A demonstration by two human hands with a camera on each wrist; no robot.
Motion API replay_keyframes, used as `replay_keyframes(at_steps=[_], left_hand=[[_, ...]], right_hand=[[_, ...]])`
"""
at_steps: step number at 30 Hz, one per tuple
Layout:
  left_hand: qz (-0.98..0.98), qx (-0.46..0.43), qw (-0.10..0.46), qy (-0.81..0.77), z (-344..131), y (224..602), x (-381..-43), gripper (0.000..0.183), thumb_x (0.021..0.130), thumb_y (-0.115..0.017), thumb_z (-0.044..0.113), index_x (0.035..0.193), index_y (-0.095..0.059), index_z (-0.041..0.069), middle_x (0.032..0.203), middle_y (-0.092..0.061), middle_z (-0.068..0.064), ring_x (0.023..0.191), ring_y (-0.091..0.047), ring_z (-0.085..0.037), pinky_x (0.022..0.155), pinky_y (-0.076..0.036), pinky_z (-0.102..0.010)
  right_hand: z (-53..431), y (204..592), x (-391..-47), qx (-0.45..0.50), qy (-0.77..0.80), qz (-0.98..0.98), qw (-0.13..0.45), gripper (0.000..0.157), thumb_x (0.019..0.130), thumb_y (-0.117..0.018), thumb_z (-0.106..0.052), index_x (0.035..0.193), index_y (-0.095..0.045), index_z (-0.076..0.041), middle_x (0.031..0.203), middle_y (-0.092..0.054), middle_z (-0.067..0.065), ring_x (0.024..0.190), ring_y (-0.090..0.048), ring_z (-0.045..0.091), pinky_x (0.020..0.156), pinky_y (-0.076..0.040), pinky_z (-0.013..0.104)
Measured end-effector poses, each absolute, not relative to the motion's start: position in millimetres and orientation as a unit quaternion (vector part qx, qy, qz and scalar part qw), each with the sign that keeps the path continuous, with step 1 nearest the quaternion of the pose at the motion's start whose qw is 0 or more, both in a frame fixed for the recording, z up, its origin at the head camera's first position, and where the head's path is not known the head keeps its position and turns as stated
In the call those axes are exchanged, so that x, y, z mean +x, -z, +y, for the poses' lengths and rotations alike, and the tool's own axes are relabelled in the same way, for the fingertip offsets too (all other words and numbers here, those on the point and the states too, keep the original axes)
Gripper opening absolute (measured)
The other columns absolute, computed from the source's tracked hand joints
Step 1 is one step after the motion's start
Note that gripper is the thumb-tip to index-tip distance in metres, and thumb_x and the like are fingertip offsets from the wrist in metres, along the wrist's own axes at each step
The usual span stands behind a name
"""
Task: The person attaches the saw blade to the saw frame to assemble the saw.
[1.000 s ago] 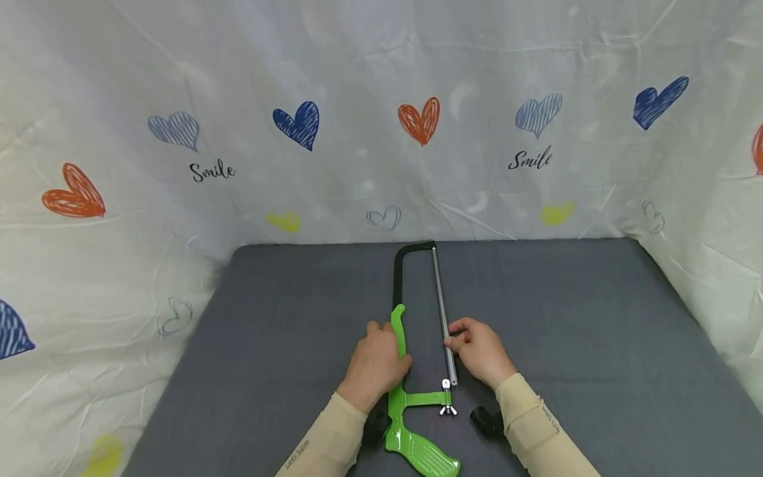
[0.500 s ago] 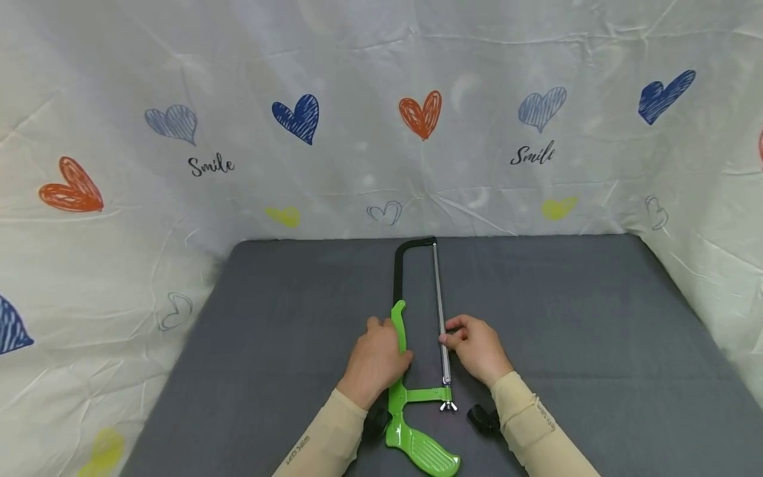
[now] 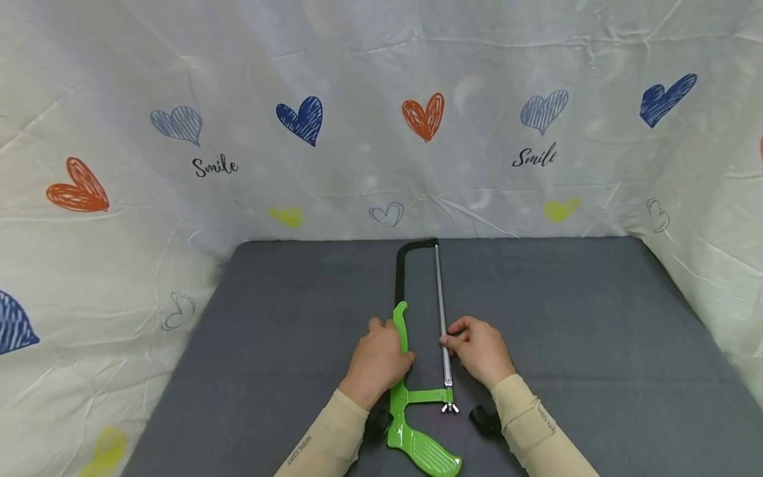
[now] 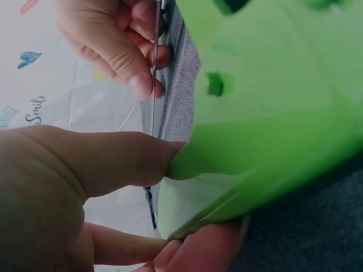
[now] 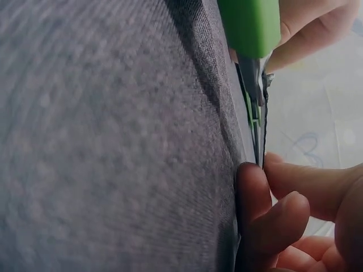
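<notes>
A hacksaw with a green handle and frame (image 3: 428, 453) and a black front bow (image 3: 400, 275) lies lengthwise on the grey cloth. My left hand (image 3: 375, 358) grips the green frame, thumb on one side and fingers on the other, as the left wrist view also shows. The thin silvery saw blade (image 3: 441, 291) runs from the bow's tip down to the short green arm. Between thumb and fingers my right hand (image 3: 481, 351) pinches this blade near its lower part. At the blade's lower end, a wing nut (image 3: 450, 408) sits below the green arm.
Grey cloth (image 3: 286, 311) covers the table. A pale curtain (image 3: 357, 59) printed with hearts stands along the back and sides. Black wrist devices (image 3: 485, 421) hang under the sleeves near the saw handle.
The right hand has shifted the blade's lower end slightly left and onto the fitting at the green arm. The wing nut has moved up closer to the arm. The left hand keeps its grip.
</notes>
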State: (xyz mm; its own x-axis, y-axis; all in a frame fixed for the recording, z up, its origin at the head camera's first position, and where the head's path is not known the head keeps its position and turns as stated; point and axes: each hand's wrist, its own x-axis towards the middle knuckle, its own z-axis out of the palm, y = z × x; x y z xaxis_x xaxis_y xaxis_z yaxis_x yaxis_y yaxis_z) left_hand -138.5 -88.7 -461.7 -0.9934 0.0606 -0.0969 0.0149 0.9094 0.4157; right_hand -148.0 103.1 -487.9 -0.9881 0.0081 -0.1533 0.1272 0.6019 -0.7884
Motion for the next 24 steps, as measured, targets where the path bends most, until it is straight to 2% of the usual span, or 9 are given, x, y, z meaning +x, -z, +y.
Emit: replay_keyframes(at_steps=[8,13,18,24], left_hand=[[0.972,0.004,0.061,-0.228,-91.5,461.3,-127.8,0.072,0.081,-0.083,0.035,0.131,-0.056,-0.01,0.109,-0.054,-0.023,0.07,-0.062,-0.033,0.063,-0.054,-0.042],[0.968,0.026,0.074,-0.239,-99.5,459.9,-113.8,0.075,0.079,-0.084,0.041,0.131,-0.057,-0.006,0.105,-0.055,-0.018,0.07,-0.06,-0.027,0.063,-0.053,-0.038],[0.959,0.062,0.084,-0.265,-108.4,463.6,-102.8,0.074,0.082,-0.082,0.039,0.137,-0.056,-0.003,0.108,-0.057,-0.017,0.076,-0.059,-0.022,0.064,-0.051,-0.035],[0.953,0.072,0.078,-0.285,-115.4,469.9,-98.5,0.076,0.086,-0.078,0.036,0.144,-0.051,-0.004,0.107,-0.059,-0.015,0.084,-0.06,-0.019,0.07,-0.053,-0.034]], right_hand=[[111.4,483.1,-132.0,0.043,0.427,0.9,0.078,0.018,0.093,-0.073,-0.032,0.098,-0.07,-0.015,0.069,-0.067,-0.003,0.06,-0.055,0.015,0.057,-0.042,0.03],[119.4,477.4,-109.2,0.023,0.41,0.907,0.092,0.015,0.092,-0.074,-0.032,0.096,-0.071,-0.018,0.069,-0.065,-0.006,0.061,-0.056,0.012,0.057,-0.043,0.03],[128.6,475.8,-87.4,-0.027,0.427,0.895,0.131,0.021,0.089,-0.077,-0.034,0.101,-0.073,-0.017,0.076,-0.065,-0.007,0.064,-0.057,0.01,0.059,-0.045,0.027],[133.7,480.6,-74.5,-0.087,0.457,0.868,0.173,0.021,0.088,-0.077,-0.025,0.106,-0.072,-0.016,0.082,-0.064,-0.004,0.064,-0.058,0.01,0.059,-0.047,0.025]])
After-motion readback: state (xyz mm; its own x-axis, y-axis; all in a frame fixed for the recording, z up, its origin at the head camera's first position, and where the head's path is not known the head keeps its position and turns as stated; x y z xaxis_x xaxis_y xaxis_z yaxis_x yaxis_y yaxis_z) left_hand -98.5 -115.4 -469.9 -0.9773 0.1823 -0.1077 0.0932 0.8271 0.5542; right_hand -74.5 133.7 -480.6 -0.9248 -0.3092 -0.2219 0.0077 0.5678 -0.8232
